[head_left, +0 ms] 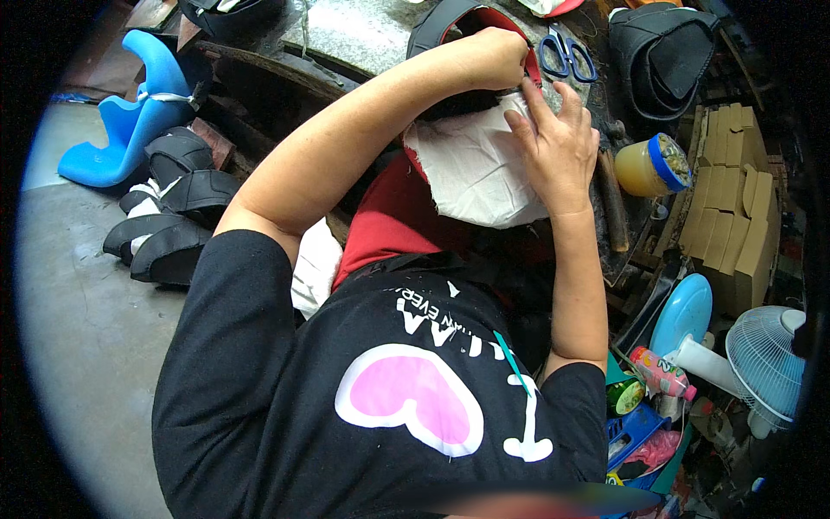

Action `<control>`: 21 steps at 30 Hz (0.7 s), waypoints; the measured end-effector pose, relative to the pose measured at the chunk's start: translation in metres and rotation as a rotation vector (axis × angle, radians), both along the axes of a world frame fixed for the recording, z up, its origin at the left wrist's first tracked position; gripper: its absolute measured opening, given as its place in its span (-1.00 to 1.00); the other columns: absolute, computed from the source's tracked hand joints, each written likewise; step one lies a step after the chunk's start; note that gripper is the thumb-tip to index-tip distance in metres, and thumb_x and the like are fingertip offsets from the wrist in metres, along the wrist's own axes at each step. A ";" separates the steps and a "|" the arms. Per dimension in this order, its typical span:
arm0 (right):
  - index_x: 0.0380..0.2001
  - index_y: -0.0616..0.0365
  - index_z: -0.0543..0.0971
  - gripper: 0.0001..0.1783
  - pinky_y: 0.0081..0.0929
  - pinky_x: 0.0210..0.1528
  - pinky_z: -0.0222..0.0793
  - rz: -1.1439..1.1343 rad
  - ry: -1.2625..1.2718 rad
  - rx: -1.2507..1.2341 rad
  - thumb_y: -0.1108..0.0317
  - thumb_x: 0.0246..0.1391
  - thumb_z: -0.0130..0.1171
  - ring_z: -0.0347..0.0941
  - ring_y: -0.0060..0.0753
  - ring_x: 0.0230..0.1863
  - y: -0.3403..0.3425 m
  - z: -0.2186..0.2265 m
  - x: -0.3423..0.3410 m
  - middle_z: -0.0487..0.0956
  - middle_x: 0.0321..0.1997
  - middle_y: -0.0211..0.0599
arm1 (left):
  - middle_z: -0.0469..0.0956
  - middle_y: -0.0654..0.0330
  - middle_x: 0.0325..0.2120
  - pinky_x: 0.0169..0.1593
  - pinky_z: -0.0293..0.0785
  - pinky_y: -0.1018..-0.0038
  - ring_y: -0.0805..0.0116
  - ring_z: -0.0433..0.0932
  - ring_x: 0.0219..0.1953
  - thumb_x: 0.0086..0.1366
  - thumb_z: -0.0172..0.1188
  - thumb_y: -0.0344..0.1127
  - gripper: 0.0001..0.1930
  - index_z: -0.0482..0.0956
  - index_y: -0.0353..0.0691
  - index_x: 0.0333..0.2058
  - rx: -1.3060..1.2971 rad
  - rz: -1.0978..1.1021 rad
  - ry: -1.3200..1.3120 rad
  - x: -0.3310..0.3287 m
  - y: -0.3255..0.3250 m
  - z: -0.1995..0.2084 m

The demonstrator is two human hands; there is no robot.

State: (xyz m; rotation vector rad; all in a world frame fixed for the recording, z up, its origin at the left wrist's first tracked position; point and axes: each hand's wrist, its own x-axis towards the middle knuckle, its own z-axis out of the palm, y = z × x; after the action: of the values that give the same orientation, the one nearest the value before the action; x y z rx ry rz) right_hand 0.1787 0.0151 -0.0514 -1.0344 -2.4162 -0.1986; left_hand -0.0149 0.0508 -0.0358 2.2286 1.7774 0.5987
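A black, curved fabric piece [439, 24] with red lining and edging lies at the front of the workbench. My left hand [503, 59] is closed at its red rim, fingers mostly turned out of sight. From that piece a white cloth [480, 164] with some red along its edge hangs towards my lap. My right hand [560, 156] lies over the cloth's right side with fingers apart. Its index fingertip reaches the red edge beside my left hand, and its thumb rests near the cloth. Blue-handled scissors [566, 59] lie just right of my left hand.
Another black piece [661, 60], a jar with a blue lid [653, 166] and cardboard boxes [731, 208] are at right. A fan [765, 363] stands lower right. At left are a blue curved form [130, 121] and stacked black pieces [177, 208] on the floor.
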 end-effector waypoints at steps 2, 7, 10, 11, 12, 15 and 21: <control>0.09 -0.28 0.63 -0.38 -0.12 -0.02 0.34 -0.065 -0.026 0.006 -0.35 0.11 0.09 0.41 -0.12 0.06 0.000 -0.001 -0.004 0.43 0.16 -0.25 | 0.65 -0.14 -0.40 -0.11 0.57 0.18 -0.09 0.67 -0.27 0.12 0.15 -0.35 -0.80 0.69 -0.33 -0.38 0.011 0.007 -0.003 0.000 0.002 -0.002; 0.07 -0.30 0.64 -0.41 -0.15 -0.01 0.33 0.012 -0.060 0.017 -0.33 0.11 0.11 0.41 -0.12 0.07 -0.002 0.003 -0.002 0.43 0.19 -0.26 | 0.64 -0.22 -0.42 -0.16 0.60 0.14 -0.12 0.68 -0.30 0.03 0.19 -0.34 -0.76 0.70 -0.40 -0.41 0.003 -0.016 -0.013 -0.001 0.007 -0.005; 0.05 -0.31 0.65 -0.44 -0.13 0.02 0.29 0.028 -0.054 -0.006 -0.31 0.09 0.13 0.40 -0.13 0.09 -0.007 0.004 0.002 0.43 0.20 -0.26 | 0.65 -0.21 -0.43 -0.15 0.60 0.15 -0.11 0.69 -0.30 -0.01 0.21 -0.32 -0.75 0.71 -0.39 -0.42 -0.009 0.004 -0.014 0.001 0.005 -0.002; 0.04 -0.31 0.65 -0.45 -0.12 0.04 0.28 0.027 -0.045 -0.013 -0.30 0.09 0.14 0.39 -0.13 0.10 -0.009 0.004 0.003 0.42 0.20 -0.27 | 0.65 -0.17 -0.43 -0.14 0.59 0.16 -0.09 0.68 -0.30 0.02 0.21 -0.32 -0.77 0.70 -0.36 -0.41 -0.021 0.010 -0.031 0.001 0.003 -0.001; 0.03 -0.32 0.66 -0.46 -0.11 0.06 0.26 0.040 -0.045 -0.008 -0.29 0.09 0.14 0.38 -0.14 0.12 -0.010 0.005 0.004 0.42 0.20 -0.27 | 0.65 -0.13 -0.42 -0.13 0.57 0.18 -0.06 0.67 -0.29 0.05 0.20 -0.31 -0.78 0.68 -0.33 -0.40 -0.033 0.015 -0.039 0.001 -0.001 0.002; -0.02 -0.32 0.68 -0.49 -0.08 0.13 0.19 0.089 -0.030 -0.009 -0.28 0.09 0.15 0.34 -0.16 0.16 -0.010 0.005 0.007 0.41 0.21 -0.29 | 0.65 -0.07 -0.45 -0.15 0.55 0.22 -0.02 0.65 -0.31 0.02 0.24 -0.31 -0.80 0.66 -0.31 -0.41 -0.065 -0.026 -0.055 -0.001 -0.009 0.011; -0.13 -0.31 0.71 -0.57 -0.08 0.20 0.12 0.130 0.021 -0.015 -0.25 0.08 0.18 0.29 -0.19 0.19 -0.007 0.004 0.006 0.41 0.21 -0.30 | 0.63 -0.06 -0.48 -0.19 0.54 0.23 0.00 0.64 -0.35 -0.03 0.28 -0.33 -0.81 0.64 -0.32 -0.44 -0.061 -0.093 -0.032 -0.007 -0.018 0.020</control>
State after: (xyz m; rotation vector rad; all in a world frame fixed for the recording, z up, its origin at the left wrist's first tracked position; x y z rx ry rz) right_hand 0.1847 0.0084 -0.0470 -0.8782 -2.4587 -0.1237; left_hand -0.0216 0.0326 -0.0154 2.2338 1.6447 0.5500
